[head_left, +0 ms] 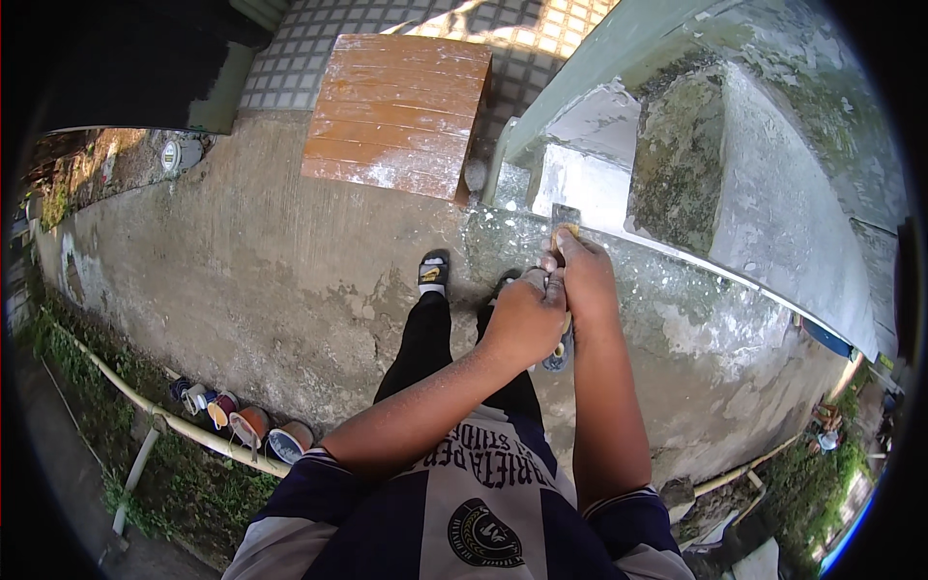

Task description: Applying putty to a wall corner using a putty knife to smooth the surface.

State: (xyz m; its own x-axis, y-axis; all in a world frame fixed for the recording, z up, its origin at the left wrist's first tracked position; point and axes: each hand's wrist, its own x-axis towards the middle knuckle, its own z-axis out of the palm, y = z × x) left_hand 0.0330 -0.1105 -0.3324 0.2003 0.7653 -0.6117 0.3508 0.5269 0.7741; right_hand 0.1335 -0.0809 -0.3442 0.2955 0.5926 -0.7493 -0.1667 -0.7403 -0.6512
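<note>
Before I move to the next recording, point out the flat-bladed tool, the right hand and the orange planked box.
Flat-bladed tool (pixel 565 215): head view, on its grey blade.
Right hand (pixel 588 269): head view, back of the hand.
Orange planked box (pixel 398 111): head view, mid-top.

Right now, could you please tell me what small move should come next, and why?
Perhaps ease the flat grey metal-looking blade in the right hand toward the white rectangular wall recess: it points there, and white flecks dot the rough grey concrete nearby.
</note>
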